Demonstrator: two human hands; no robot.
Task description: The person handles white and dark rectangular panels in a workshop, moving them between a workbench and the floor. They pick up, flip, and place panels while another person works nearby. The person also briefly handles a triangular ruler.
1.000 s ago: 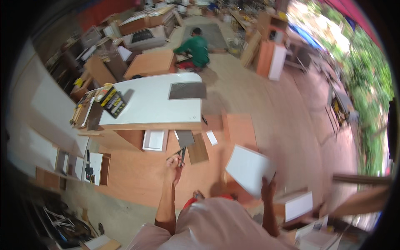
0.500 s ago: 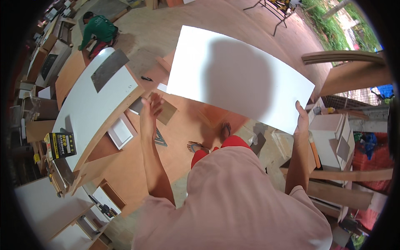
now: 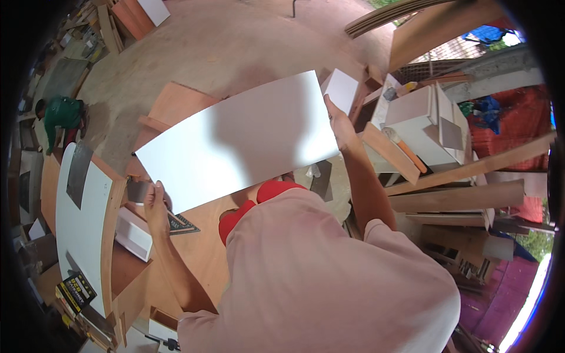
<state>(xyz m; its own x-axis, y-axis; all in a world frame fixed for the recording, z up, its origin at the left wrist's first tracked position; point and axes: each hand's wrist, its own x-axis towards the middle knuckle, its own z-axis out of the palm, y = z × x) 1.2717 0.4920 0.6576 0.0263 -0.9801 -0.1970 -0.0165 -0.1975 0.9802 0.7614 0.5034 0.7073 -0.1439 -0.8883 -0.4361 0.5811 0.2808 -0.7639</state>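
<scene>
A white rectangular board (image 3: 194, 159) is held up in front of me, with a dark head-shaped shadow across it. My right hand (image 3: 341, 126) grips its right edge, the thumb lying over the white face. At the opposite short edge, my left hand (image 3: 156, 206) is closed on the board near its lower left corner; the fingers beneath are mostly hidden. Just below that corner, a dark triangular square (image 3: 183, 224) lies partly covered on the brown sheet. A white drawer-like box (image 3: 134, 233) sits beside my left forearm.
A white-topped bench (image 3: 82, 235) stands at left, carrying a grey rectangular piece (image 3: 78, 175) and a black-and-yellow box (image 3: 76, 292). Farther left, a person in green (image 3: 63, 115) crouches. At right are a white cabinet (image 3: 412, 115), an orange-handled tool (image 3: 406, 150) and stacked wooden planks (image 3: 459, 197).
My left hand, which was apart from the board with fingers spread, has closed on its left edge. The board has tilted, its right end now higher. My view has swung to the right.
</scene>
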